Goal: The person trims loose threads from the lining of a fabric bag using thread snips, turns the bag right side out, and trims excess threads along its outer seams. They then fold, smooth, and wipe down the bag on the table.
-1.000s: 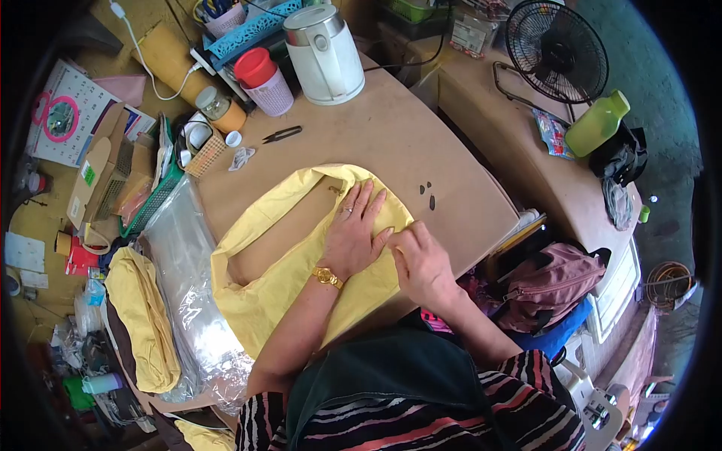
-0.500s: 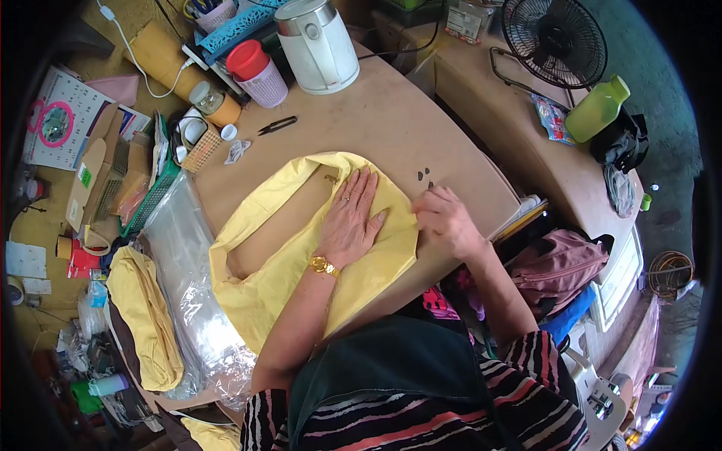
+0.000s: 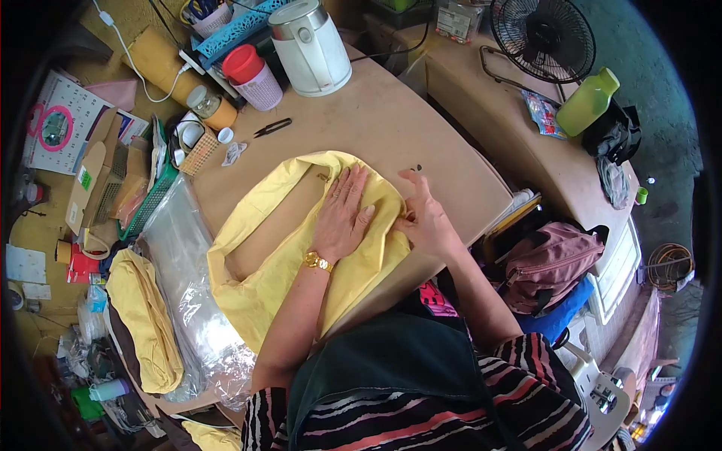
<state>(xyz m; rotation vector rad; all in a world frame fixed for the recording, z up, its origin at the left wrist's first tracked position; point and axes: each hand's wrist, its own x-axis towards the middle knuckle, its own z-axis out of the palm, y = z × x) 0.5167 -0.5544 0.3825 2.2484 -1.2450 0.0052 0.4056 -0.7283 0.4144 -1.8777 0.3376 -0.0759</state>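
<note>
A yellow cloth piece (image 3: 274,289) with a long open loop lies on the brown table (image 3: 444,143). My left hand (image 3: 340,218), with a gold watch at the wrist, presses flat on the cloth, fingers stretched out. At the cloth's right edge is my right hand (image 3: 427,218), its index finger raised and its thumb and lower fingers at the fabric; what they pinch is partly hidden. Small dark pieces (image 3: 417,168) lie just beyond my right hand. Black thread snips (image 3: 272,128) rest farther back on the table.
A white kettle (image 3: 310,49) and a red-topped cup (image 3: 252,77) stand at the back. Clear plastic sheets (image 3: 184,278) and folded yellow cloth (image 3: 143,319) lie at the left. A fan (image 3: 543,41) and green bottle (image 3: 588,101) stand right, above a pink bag (image 3: 555,259).
My right hand has shifted slightly left and its index finger has lifted. The cloth's right edge has folded inward. My left hand stays flat on the cloth.
</note>
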